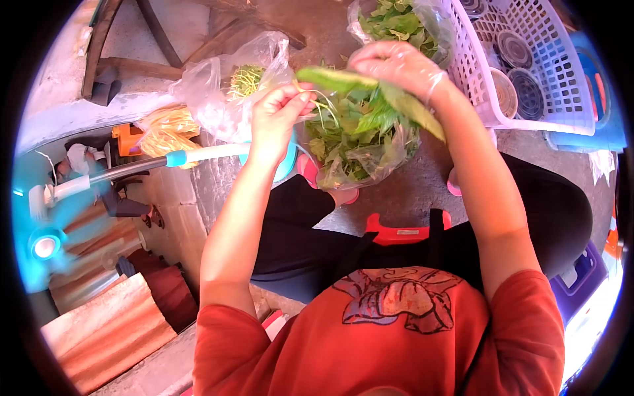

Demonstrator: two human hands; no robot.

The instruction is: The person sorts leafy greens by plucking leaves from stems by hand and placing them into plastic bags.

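Note:
My left hand, bare, pinches thin green stems between thumb and fingertips. Across from it, my right hand wears a clear plastic glove and is closed on long green leaves, blurred by motion. These leaves stretch toward the left fingertips; whether they still join the stems I cannot tell. Below both hands a clear plastic bag stands full of leafy greens. To the left of my left hand lies another plastic bag with cut stems in it.
A third bag of leaves stands at the top. At the right, a white plastic basket holds several round containers. A blue-and-white pole reaches in from the left. Another person is at the far left.

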